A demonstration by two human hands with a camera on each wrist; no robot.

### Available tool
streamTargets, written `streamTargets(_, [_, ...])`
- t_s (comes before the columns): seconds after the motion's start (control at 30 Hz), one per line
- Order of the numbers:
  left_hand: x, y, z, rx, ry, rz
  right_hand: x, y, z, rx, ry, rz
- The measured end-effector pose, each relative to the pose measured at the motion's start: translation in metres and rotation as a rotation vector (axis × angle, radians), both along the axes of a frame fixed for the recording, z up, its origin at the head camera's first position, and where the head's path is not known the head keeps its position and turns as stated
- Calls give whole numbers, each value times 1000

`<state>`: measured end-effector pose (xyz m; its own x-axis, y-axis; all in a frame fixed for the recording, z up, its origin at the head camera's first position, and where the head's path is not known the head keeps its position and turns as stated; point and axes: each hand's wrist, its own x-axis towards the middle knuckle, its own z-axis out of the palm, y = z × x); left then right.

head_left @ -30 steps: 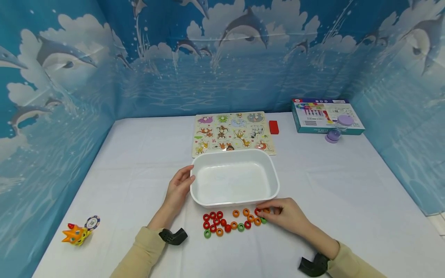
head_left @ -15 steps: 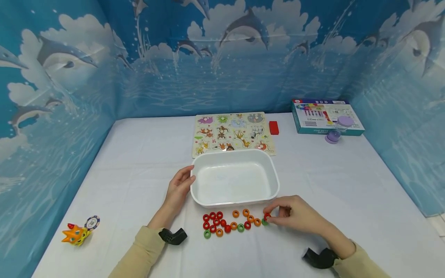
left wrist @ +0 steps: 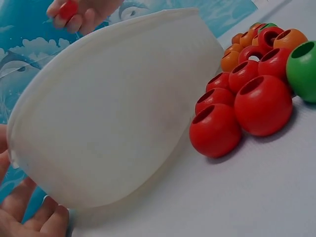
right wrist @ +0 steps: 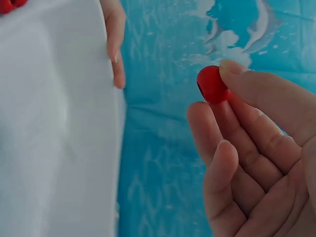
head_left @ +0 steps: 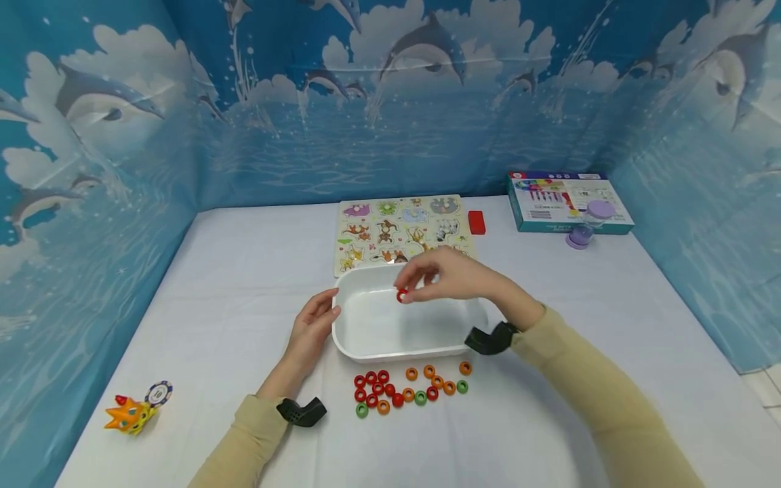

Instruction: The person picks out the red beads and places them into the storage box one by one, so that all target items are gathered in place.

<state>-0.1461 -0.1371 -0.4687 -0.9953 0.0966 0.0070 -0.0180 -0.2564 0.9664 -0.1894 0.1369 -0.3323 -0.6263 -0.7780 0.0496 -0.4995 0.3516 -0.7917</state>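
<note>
Over the white tray (head_left: 366, 346), my right hand (head_left: 451, 274) pinches a red bead (right wrist: 212, 85) between thumb and fingertips. The bead's hole shows in the right wrist view, and the hand is above the tray floor. My left hand (head_left: 308, 332) touches the left side of the tray with its fingers fairly straight. In front of the tray, several red beads (left wrist: 264, 106), orange beads (head_left: 383, 407) and green beads (left wrist: 303, 71) lie loosely grouped on the white cloth. The tray floor is partly hidden behind my right hand.
An animal puzzle board (head_left: 360, 230) lies behind the tray, with a red block (head_left: 476, 222) beside it. At the back right are a flat box (head_left: 549, 203) and a small purple-ended timer (head_left: 579, 236). An orange toy figure (head_left: 129, 415) and a poker chip (head_left: 159, 393) lie at left.
My right hand has lifted a red bead from the right end of the group and carried it up and left over the tray. My left hand has stayed at the tray's side.
</note>
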Motion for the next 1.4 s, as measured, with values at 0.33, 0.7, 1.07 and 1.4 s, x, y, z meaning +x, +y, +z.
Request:
streamTargets(0.33, [-1, 5, 2, 12, -1, -45, -52, -62, -54, 105, -147, 87])
streamTargets(0.7, [0, 4, 3, 11, 11, -43, -51, -79, -83, 275, -79, 17])
streamTargets(1.07, [1, 1, 3, -1, 6, -31, -36, -51, -23, 185, 20, 34])
streamTargets(1.4, [2, -1, 3, -6, 7, -16, 29, 9, 3, -8, 8, 9])
